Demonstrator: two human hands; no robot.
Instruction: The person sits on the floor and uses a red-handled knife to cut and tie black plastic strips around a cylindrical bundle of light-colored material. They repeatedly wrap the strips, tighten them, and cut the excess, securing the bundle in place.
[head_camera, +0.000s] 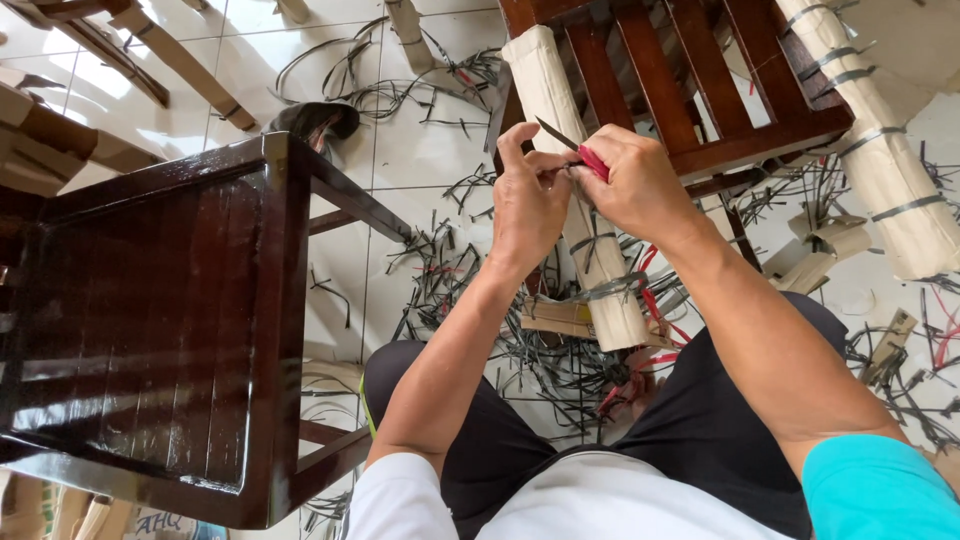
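Note:
My right hand (640, 185) grips a small knife (572, 148) with a red handle, its dark blade pointing up and left. My left hand (528, 200) is closed right beside it, fingertips touching the blade's base and the handle end. Both hands hover over a chair leg wrapped in beige cardboard (575, 190) and bound with dark straps. That leg belongs to a dark brown wooden chair (700, 90) lying ahead of me, with another wrapped leg (880, 150) at the right.
A glossy dark wooden chair (160, 320) stands close at my left. Cut black and red straps (560, 370) and cardboard scraps (840, 240) litter the white tiled floor. More wrapped furniture parts (180, 60) lie at the top left.

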